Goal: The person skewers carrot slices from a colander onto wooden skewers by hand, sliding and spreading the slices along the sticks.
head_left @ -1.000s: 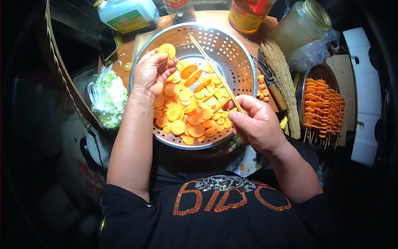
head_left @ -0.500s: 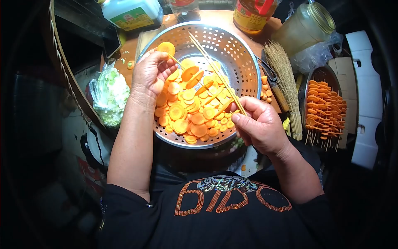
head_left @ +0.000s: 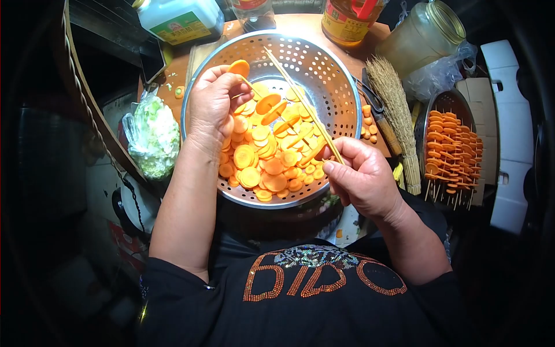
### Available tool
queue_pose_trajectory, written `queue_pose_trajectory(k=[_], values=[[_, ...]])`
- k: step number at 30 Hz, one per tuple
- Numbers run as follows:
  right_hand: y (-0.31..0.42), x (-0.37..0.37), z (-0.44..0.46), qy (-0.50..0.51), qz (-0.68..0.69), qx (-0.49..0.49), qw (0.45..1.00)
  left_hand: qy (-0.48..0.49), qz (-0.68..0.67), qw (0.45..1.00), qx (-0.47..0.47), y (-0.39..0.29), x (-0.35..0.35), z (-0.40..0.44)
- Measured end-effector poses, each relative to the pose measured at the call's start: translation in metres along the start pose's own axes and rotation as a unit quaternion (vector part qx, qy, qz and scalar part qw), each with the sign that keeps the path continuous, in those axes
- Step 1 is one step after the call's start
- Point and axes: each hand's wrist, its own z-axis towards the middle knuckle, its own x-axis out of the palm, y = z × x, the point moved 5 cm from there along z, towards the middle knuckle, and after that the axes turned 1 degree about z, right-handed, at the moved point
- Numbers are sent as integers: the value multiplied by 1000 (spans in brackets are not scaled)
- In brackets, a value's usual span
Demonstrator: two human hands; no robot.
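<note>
My left hand (head_left: 215, 101) is closed over the left side of the colander, its fingers pinching a round carrot slice (head_left: 239, 68) at the tip of a thin skewer. Several carrot slices (head_left: 268, 104) are spaced along that skewer, which slants down to my right hand (head_left: 363, 172). That hand is closed on the skewer's lower end and on spare bamboo skewers (head_left: 295, 87) pointing up across the colander. Loose carrot slices (head_left: 250, 177) are heaped in the perforated metal colander (head_left: 341, 69) below. My right fingers partly hide the skewer ends.
Finished carrot skewers (head_left: 454, 150) lie in a container at right. A straw brush (head_left: 399, 121), a knife (head_left: 386, 130) and carrot ends (head_left: 369, 124) are beside the colander. Bagged chopped greens (head_left: 153, 136) sit left; a jug (head_left: 182, 20), an oil bottle (head_left: 351, 22) and a jar (head_left: 425, 37) stand behind.
The carrot slice in my left hand has tilted from nearly face-on to more edge-on, slightly lower and right against the skewer tip. The colander has shifted a little left. My right hand has barely moved.
</note>
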Motion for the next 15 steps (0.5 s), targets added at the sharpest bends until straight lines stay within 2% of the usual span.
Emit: queue_pose_trajectory(k=[5,15], values=[[-1,0,-1,-5,3,-16,1000,13,-46,998,-32,3,4,-4],[3,-1,-4,-12,-2,-19,1000,38,1,998,-52,1,6,-7]])
